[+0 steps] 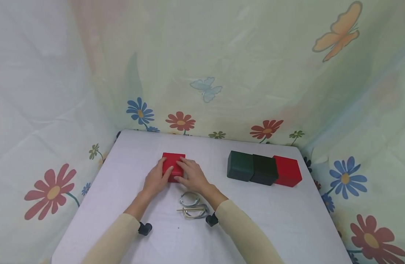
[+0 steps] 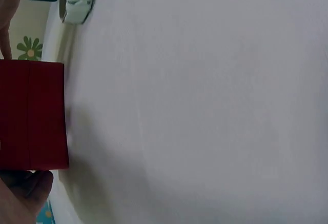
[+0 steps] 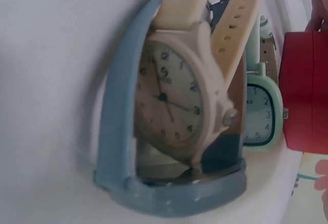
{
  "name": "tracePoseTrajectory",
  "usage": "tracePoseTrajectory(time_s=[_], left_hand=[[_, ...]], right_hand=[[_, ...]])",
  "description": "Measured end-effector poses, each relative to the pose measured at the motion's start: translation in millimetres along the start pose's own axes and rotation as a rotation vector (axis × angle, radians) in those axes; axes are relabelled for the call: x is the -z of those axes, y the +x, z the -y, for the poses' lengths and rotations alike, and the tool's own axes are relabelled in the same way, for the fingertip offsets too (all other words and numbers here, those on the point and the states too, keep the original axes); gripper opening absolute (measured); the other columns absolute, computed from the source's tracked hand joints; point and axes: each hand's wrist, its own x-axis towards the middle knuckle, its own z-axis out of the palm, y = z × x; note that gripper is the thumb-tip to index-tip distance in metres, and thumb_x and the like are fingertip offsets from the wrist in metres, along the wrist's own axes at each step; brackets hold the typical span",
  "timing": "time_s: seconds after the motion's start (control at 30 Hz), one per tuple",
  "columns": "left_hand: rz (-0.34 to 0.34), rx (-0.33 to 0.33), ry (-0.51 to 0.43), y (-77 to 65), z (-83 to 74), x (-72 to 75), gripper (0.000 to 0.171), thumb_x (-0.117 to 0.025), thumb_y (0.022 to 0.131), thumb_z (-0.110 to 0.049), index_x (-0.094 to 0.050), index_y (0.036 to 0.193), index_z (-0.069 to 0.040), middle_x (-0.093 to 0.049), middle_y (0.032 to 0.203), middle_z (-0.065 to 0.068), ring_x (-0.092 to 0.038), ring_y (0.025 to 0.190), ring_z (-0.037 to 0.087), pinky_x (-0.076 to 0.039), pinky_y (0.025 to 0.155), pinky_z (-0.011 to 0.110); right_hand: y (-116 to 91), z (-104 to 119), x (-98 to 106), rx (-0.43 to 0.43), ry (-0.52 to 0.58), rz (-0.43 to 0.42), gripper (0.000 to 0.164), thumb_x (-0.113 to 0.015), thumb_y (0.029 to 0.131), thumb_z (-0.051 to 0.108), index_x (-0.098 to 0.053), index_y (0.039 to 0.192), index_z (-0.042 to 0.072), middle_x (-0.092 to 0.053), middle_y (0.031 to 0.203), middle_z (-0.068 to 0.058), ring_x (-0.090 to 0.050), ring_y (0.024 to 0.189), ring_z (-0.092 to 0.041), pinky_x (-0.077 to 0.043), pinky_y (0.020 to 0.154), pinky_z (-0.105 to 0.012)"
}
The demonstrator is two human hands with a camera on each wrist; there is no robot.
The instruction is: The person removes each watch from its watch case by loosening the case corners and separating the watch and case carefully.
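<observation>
A red box (image 1: 173,163) stands on the white table, held between two hands. My left hand (image 1: 155,179) grips its left side, thumb over the front. On the right side my right hand (image 1: 193,178) holds it with fingers at the top and thumb near the front. The lid looks closed in the left wrist view, where a seam runs across the red box (image 2: 33,114). Just in front lie several wristwatches: a mint-green watch (image 3: 262,112), a cream watch (image 3: 169,96) and a blue watch strap (image 3: 120,96) around it, close below my right wrist.
To the right, a dark green box (image 1: 240,166), a blackish-green box (image 1: 264,169) and another red box (image 1: 288,171) stand side by side, touching. A curtain printed with flowers and butterflies (image 1: 206,89) hangs behind the table (image 1: 123,165) and along its sides.
</observation>
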Motion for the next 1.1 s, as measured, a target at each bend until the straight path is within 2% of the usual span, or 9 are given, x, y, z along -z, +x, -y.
tracePoseTrajectory(time_s=[0.23, 0.43, 0.53, 0.77, 1.0, 1.1], left_hand=[[0.035, -0.022, 0.01, 1.3, -13.9, -10.4, 0.071, -0.055, 0.104, -0.052, -0.035, 0.161, -0.014, -0.051, 0.158, 0.016, -0.055, 0.14, 0.039, -0.048, 0.111, 0.056], [0.095, -0.043, 0.0, 0.2, -24.1, -15.0, 0.075, -0.061, 0.101, -0.053, -0.034, 0.162, -0.017, -0.051, 0.158, 0.012, -0.055, 0.141, 0.036, -0.051, 0.109, 0.053], [0.125, -0.065, -0.016, -0.2, -27.1, -18.3, 0.079, -0.062, 0.099, -0.055, -0.032, 0.163, -0.018, -0.049, 0.16, 0.011, -0.053, 0.142, 0.036, -0.051, 0.109, 0.052], [0.194, -0.108, -0.017, -1.6, -26.8, -25.5, 0.096, -0.073, 0.09, -0.061, -0.026, 0.166, -0.027, -0.043, 0.165, 0.005, -0.046, 0.149, 0.032, -0.05, 0.111, 0.05], [0.223, -0.182, -0.041, -3.1, -31.2, -25.7, 0.089, -0.077, 0.092, -0.05, -0.031, 0.165, -0.026, -0.045, 0.164, 0.006, -0.048, 0.148, 0.029, -0.048, 0.113, 0.047], [0.242, -0.19, -0.043, -3.0, -33.7, -25.7, 0.087, -0.076, 0.092, -0.048, -0.033, 0.164, -0.027, -0.048, 0.162, 0.006, -0.05, 0.147, 0.029, -0.049, 0.112, 0.046]], right_hand=[[-6.2, -10.0, 2.9, -0.064, -0.03, -0.011, 0.071, -0.077, 0.091, 0.047, -0.052, 0.153, 0.022, -0.04, 0.165, -0.002, -0.036, 0.151, -0.024, -0.037, 0.122, -0.049], [-13.1, -20.8, 6.0, -0.085, -0.029, -0.037, 0.079, -0.083, 0.085, 0.046, -0.051, 0.153, 0.022, -0.037, 0.166, -0.004, -0.034, 0.151, -0.027, -0.041, 0.119, -0.052], [-16.2, -27.0, 6.2, -0.093, -0.03, -0.044, 0.079, -0.083, 0.085, 0.047, -0.05, 0.153, 0.023, -0.035, 0.168, -0.004, -0.032, 0.152, -0.027, -0.039, 0.12, -0.053], [-25.7, -42.2, 6.0, -0.098, -0.021, -0.083, 0.076, -0.083, 0.087, 0.043, -0.051, 0.153, 0.024, -0.036, 0.167, -0.004, -0.033, 0.151, -0.028, -0.037, 0.12, -0.053], [-39.2, -54.0, 5.7, -0.103, 0.069, -0.125, 0.076, -0.086, 0.084, 0.042, -0.054, 0.15, 0.025, -0.036, 0.167, -0.003, -0.032, 0.152, -0.028, -0.043, 0.116, -0.054], [-43.2, -57.4, 5.2, -0.113, 0.103, -0.131, 0.076, -0.087, 0.083, 0.039, -0.052, 0.149, 0.025, -0.032, 0.169, -0.003, -0.028, 0.154, -0.029, -0.044, 0.116, -0.054]])
